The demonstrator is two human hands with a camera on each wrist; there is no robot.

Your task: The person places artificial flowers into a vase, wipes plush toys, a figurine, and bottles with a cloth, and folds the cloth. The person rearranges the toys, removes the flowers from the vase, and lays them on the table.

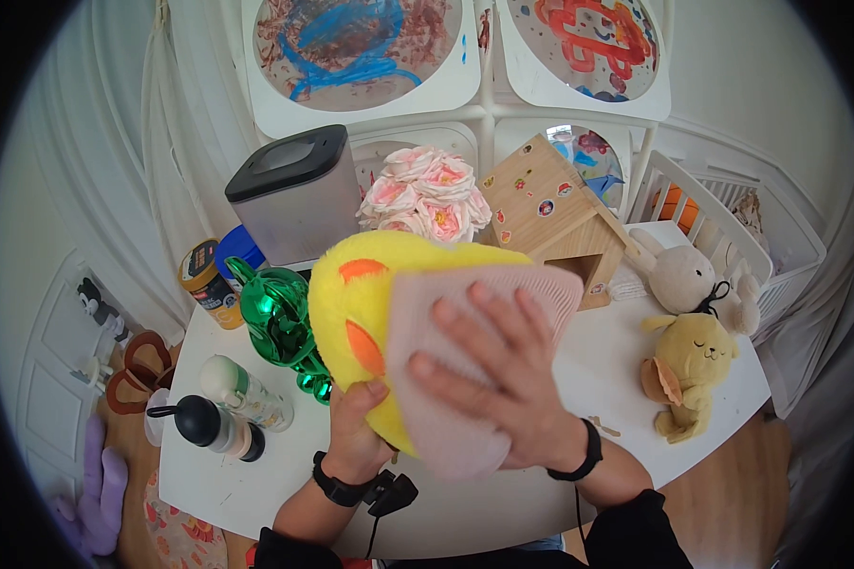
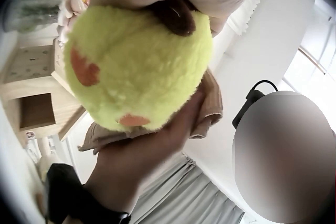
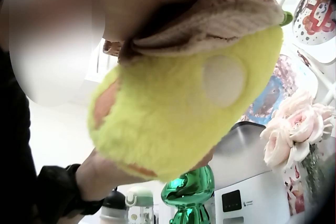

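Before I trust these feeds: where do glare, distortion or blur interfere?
Head: dark, curved fisheye edges, bright glints on the green figure; left wrist: window washed out, smooth blurred oval at lower right, yellow plush paler than in head view; right wrist: similar blurred oval at upper left, deep shadow beside the pink cloth.

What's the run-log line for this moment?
left hand: grips yellow plush | right hand: rests on pink cloth against plush | nearby: green figure, wooden house

There are two hands (image 1: 356,431) (image 1: 489,370), one bright-yellow plush (image 1: 346,308), one pink cloth (image 1: 446,431), two bottles (image 1: 220,431) (image 1: 247,391) and one wooden house (image 1: 539,204).
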